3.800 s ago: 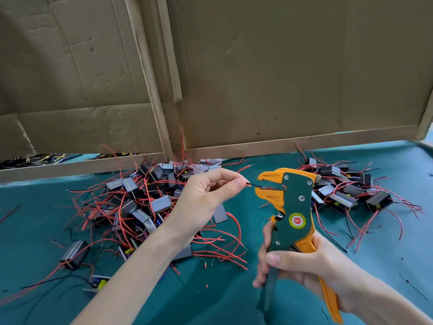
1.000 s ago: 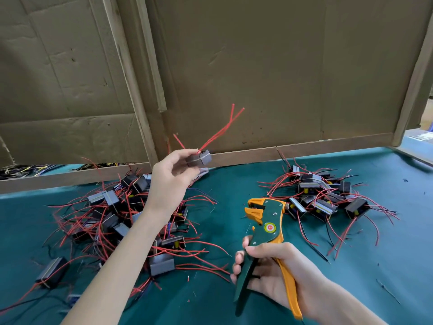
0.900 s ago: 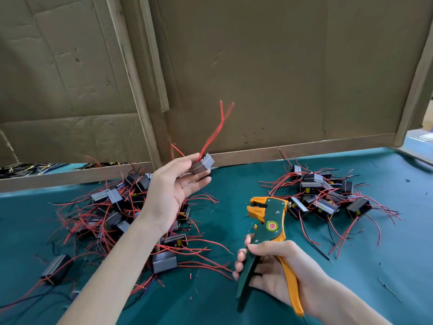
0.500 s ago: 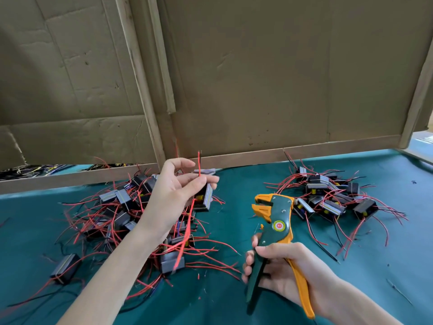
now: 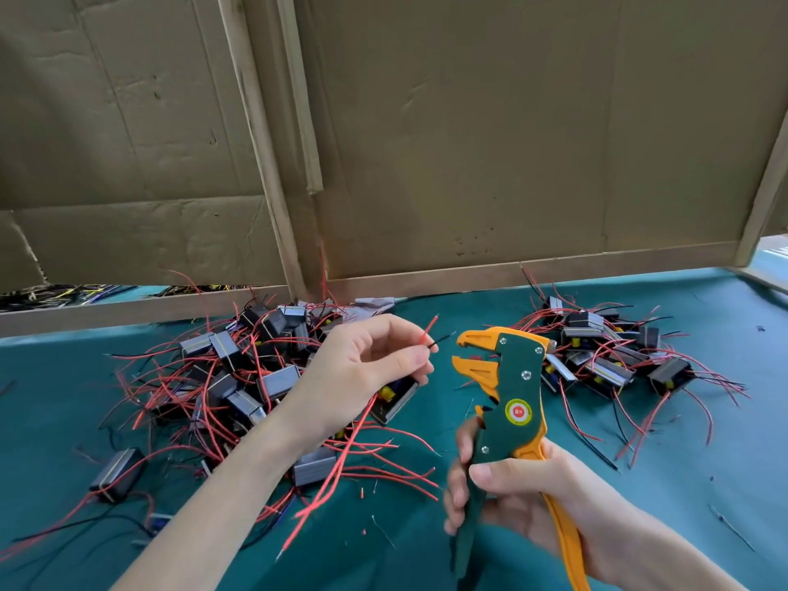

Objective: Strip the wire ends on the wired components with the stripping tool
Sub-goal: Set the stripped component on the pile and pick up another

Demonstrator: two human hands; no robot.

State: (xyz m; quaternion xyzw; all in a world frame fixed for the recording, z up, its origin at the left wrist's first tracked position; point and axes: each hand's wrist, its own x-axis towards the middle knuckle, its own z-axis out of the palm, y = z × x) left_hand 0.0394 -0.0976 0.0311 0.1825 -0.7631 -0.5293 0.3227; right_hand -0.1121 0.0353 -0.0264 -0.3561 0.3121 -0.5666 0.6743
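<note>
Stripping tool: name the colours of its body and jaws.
Dark green body, orange jaws and one orange handle; the stripping tool shows best in the head view.

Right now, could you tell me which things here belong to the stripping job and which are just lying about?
Job: stripping tool, gripped by the right hand; wire ends, pinched by the left hand; component beneath it; left pile and right pile of wired components.
Lying about: cardboard panels; insulation scraps on the teal table; wire tangle behind the panels.
</note>
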